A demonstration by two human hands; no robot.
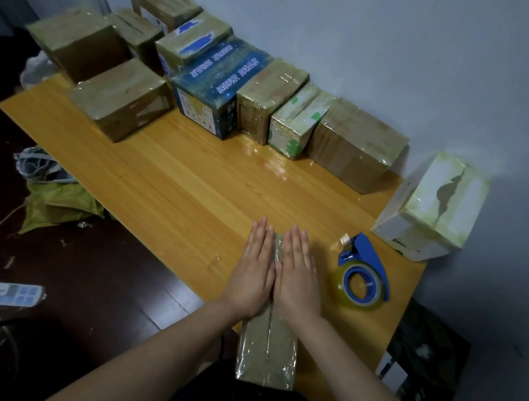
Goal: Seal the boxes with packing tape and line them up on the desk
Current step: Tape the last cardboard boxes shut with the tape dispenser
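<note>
Power strip [15, 294]: on the dark floor, far to the left of the tape dispenser [362, 276] and off the desk [180, 178].
Row of boxes [270, 97]: beyond and left of the dispenser, along the wall at the back of the desk; they look wrapped and glossy.
Left hand [253, 268]: left of the dispenser, flat, with fingers straight and together. Your palm presses on the top of the long box [266, 350] and grips nothing.
Long box: just left of the dispenser, at the desk's near edge. It lies lengthwise under both your hands, and its centre seam runs away from you between them.
Right hand [297, 268]: between that seam and the dispenser, also flat and pressing. Its thumb side touches your left hand, and it is clear of the dispenser.
Tape dispenser: blue, loaded with a clear roll, resting on the desk untouched.
White box [434, 209]: beyond and right of the dispenser, at the desk's right corner, turned out of line with the row.
Step in hand: you are smoothing tape down along the seam. The near end shows film, but your palms hide the far end, so I can't be sure it is covered.
Next move: lift your palms and check the seam ends. If either is bare, reach right for the dispenser. Otherwise take the box by its sides and carry it back to the row.
</note>
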